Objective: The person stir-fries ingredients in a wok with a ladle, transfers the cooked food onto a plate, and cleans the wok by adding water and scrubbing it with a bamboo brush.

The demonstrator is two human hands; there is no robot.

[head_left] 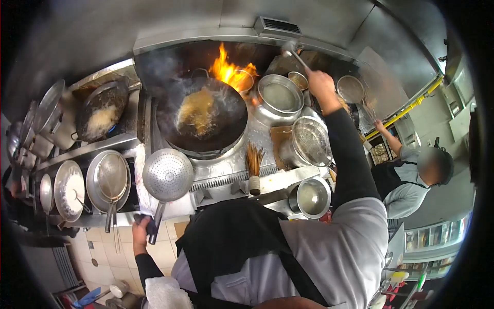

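Nearest, we note the left hand [139, 234] at a dark item [150, 225] beside the skimmer [168, 175]; we cannot tell whether its fingers grip. Beyond: wok [229, 123], browned food [198, 110] inside. Farther, the right hand's [323, 86] fingers grasp a ladle [300, 60], raised beside flames [234, 69]; we judge it stiff, fairly light, best held by the handle.

Steel walls [175, 18], pale tiled floor [110, 255], yellow pipe [423, 96]

A black apron [226, 221] with straps [304, 273] is covering a pale grey top [342, 229]; black sleeves [352, 154] are emerging below.
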